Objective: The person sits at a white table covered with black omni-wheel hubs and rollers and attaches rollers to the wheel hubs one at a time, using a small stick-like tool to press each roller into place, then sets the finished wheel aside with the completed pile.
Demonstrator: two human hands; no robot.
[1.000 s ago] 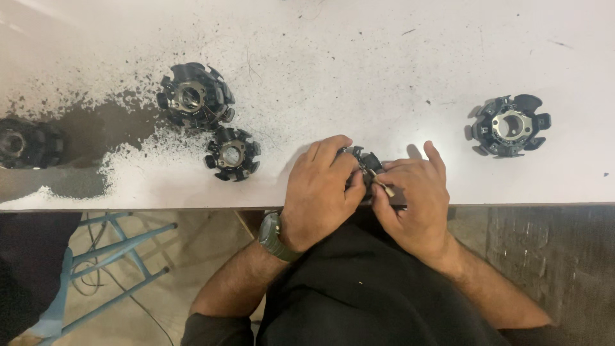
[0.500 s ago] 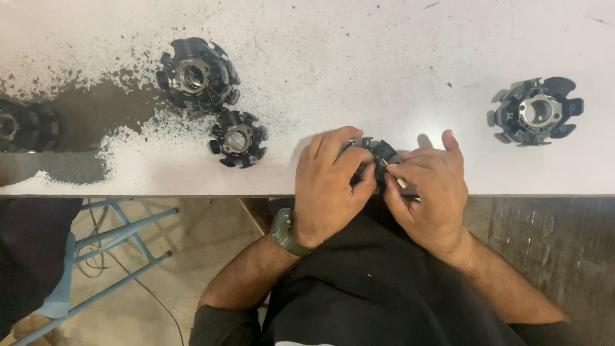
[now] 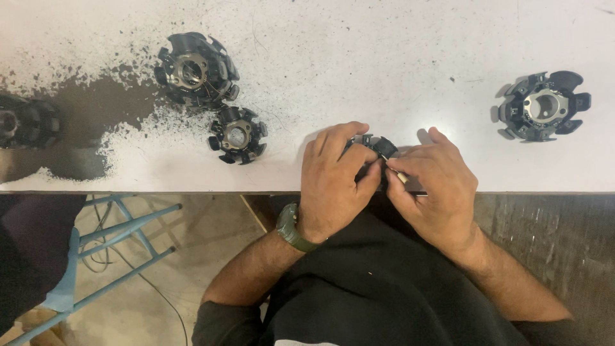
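Gripping a black stator [image 3: 375, 148] at the tabletop [image 3: 384, 57] edge, your left hand [image 3: 333, 182] closes round it while your right hand [image 3: 435, 189] pinches a thin tool [image 3: 398, 177] against it; three stators lie untouched nearby.

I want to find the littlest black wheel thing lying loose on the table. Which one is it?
On the white table, look left of the left hand. The small stator core lies just below a bigger one, at the edge of the dark gritty patch; it is the smallest piece lying loose.
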